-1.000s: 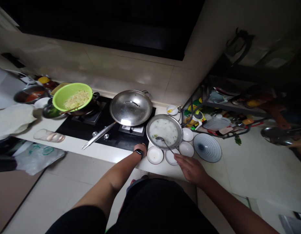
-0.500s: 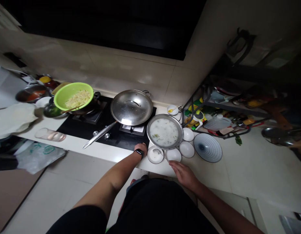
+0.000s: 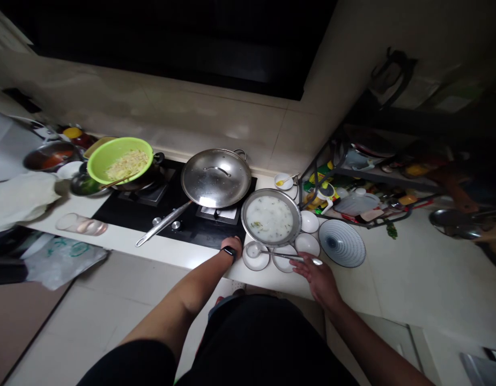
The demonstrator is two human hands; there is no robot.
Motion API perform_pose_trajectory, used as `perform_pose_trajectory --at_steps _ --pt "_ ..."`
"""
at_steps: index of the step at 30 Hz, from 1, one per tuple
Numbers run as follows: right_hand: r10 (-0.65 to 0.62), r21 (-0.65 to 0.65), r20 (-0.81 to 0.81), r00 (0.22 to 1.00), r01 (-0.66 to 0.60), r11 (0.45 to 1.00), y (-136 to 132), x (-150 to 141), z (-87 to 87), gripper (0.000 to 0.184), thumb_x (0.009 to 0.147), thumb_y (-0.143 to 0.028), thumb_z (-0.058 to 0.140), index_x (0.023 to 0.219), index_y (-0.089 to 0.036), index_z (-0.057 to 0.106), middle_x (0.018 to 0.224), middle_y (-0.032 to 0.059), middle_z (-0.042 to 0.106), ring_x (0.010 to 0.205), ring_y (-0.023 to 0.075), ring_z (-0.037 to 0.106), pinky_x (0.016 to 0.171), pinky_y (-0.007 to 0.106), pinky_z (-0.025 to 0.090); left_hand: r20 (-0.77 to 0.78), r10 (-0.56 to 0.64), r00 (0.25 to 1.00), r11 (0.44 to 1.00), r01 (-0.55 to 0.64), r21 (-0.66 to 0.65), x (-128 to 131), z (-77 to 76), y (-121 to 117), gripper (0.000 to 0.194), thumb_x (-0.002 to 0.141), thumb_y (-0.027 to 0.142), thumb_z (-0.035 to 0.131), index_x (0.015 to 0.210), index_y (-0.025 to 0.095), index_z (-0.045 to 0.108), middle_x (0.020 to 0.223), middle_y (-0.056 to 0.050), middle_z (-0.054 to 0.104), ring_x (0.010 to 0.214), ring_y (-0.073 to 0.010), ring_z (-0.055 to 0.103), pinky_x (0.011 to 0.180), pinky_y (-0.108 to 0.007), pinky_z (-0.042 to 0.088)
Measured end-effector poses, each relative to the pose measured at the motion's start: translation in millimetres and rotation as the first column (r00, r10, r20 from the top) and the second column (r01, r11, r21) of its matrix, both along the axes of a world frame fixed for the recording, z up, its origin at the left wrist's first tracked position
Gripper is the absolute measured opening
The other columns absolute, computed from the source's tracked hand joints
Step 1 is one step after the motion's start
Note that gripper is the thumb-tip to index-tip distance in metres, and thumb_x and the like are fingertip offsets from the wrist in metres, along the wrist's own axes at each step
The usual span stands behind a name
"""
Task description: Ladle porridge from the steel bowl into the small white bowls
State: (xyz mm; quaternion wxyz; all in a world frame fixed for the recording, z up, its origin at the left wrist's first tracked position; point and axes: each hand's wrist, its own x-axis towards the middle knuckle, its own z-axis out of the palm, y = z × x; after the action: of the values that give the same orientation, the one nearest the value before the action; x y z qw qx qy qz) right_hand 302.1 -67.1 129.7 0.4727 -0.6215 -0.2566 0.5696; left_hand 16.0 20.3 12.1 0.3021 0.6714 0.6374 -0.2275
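Note:
My right hand (image 3: 318, 276) is closed around the long handle of a metal ladle (image 3: 280, 255). The ladle's head hangs over a small white bowl (image 3: 256, 264) of pale soupy liquid. Under the handle stands a second small bowl (image 3: 285, 265), with another small bowl (image 3: 307, 244) behind it. A metal pot (image 3: 248, 228) full of white soup or porridge with green bits stands just beyond the bowls. My left hand (image 3: 232, 245), with a watch at the wrist, rests at the counter's front edge by the leftmost bowl. Its fingers are mostly hidden.
A lidded pan (image 3: 215, 179) stands on the black hob (image 3: 191, 228), its long handle over the front. To the left are a green bowl (image 3: 98, 161) of shredded food and a glass (image 3: 81, 224). A striped bowl (image 3: 344, 244) and a rack (image 3: 368, 174) are at right.
The ladle has come up and swung so its handle points right, with its head over the leftmost small bowl. My right hand has moved slightly right. My left hand stays put.

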Motion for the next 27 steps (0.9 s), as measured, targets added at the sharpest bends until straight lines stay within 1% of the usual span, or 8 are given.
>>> perform_pose_trajectory --at_steps 5,10,12,15,17,19,22,27 --pt "-0.083 0.173 0.058 0.995 0.072 0.982 34 16 16.4 0.057 0.067 -0.063 0.096 0.097 -0.019 0.076 0.097 0.0096 0.082 0.086 0.0323 0.083 0.073 0.042 0.068 -0.01 -0.002 1.0 1.0 0.002 0.008 1 5.4 0 0.051 0.093 0.024 0.06 0.14 0.005 0.063 0.134 -0.028 0.072 0.128 -0.0332 0.071 0.103 -0.04 0.059" --pt "0.012 0.284 0.407 0.913 -0.139 0.949 65 24 15.2 0.055 0.084 -0.071 0.077 0.105 -0.021 0.078 0.093 0.0101 0.083 0.084 0.03 0.082 0.084 0.048 0.066 -0.02 0.008 1.0 1.0 -0.008 0.0 2 8.5 0 0.048 0.092 0.021 0.059 0.137 0.005 0.065 0.133 -0.027 0.073 0.127 -0.0319 0.071 0.103 -0.039 0.059" --pt "0.104 0.293 0.596 0.796 -0.336 0.895 72 27 13.5 0.045 0.091 -0.065 0.07 0.106 -0.023 0.08 0.104 0.0105 0.084 0.092 0.0306 0.081 0.095 0.051 0.064 -0.021 0.005 1.0 1.0 -0.005 0.002 1 7.5 0 0.047 0.093 0.02 0.056 0.137 0.005 0.064 0.134 -0.026 0.073 0.127 -0.0309 0.071 0.103 -0.038 0.059" --pt "0.232 0.223 0.824 0.517 -0.672 0.706 75 32 10.0 0.03 0.097 -0.045 0.062 0.11 -0.027 0.082 0.127 0.0094 0.081 0.119 0.0313 0.076 0.111 0.049 0.057 -0.023 0.003 1.0 1.0 -0.003 0.002 1 4.6 0 0.05 0.092 0.021 0.057 0.139 0.006 0.064 0.136 -0.026 0.072 0.128 -0.0316 0.07 0.103 -0.038 0.059" --pt "0.273 0.133 0.898 0.345 -0.805 0.579 75 36 6.3 0.032 0.096 -0.03 0.058 0.117 -0.026 0.082 0.137 0.009 0.076 0.126 0.0301 0.073 0.113 0.048 0.056 -0.024 0.004 1.0 1.0 -0.003 0.009 1 3.4 0 0.051 0.09 0.021 0.059 0.139 0.006 0.064 0.135 -0.027 0.072 0.129 -0.0324 0.07 0.103 -0.039 0.059" --pt "0.279 0.072 0.928 0.246 -0.856 0.512 74 38 3.2 0.039 0.095 -0.021 0.053 0.122 -0.025 0.081 0.14 0.0105 0.075 0.125 0.0299 0.074 0.111 0.049 0.057 -0.022 0.009 1.0 1.0 -0.008 0.012 1 3.9 0 0.051 0.09 0.021 0.06 0.138 0.006 0.065 0.135 -0.026 0.073 0.129 -0.0325 0.07 0.104 -0.039 0.06" --pt "0.265 0.068 0.935 0.236 -0.852 0.519 67 39 6.5 0.04 0.095 -0.02 0.052 0.123 -0.024 0.081 0.139 0.0105 0.075 0.124 0.0304 0.074 0.11 0.051 0.059 -0.02 0.015 1.0 1.0 -0.015 0.006 2 7.4 0 0.05 0.092 0.022 0.06 0.139 0.006 0.064 0.135 -0.026 0.073 0.128 -0.0319 0.07 0.104 -0.039 0.059" --pt "0.254 0.212 0.864 0.435 -0.771 0.601 34 30 33.3 0.033 0.101 -0.029 0.057 0.125 -0.029 0.081 0.133 0.0078 0.078 0.123 0.0295 0.075 0.11 0.049 0.059 -0.024 0.008 1.0 1.0 -0.008 -0.004 2 14.7 0 0.049 0.093 0.022 0.057 0.138 0.005 0.065 0.135 -0.026 0.073 0.128 -0.032 0.07 0.103 -0.038 0.059"
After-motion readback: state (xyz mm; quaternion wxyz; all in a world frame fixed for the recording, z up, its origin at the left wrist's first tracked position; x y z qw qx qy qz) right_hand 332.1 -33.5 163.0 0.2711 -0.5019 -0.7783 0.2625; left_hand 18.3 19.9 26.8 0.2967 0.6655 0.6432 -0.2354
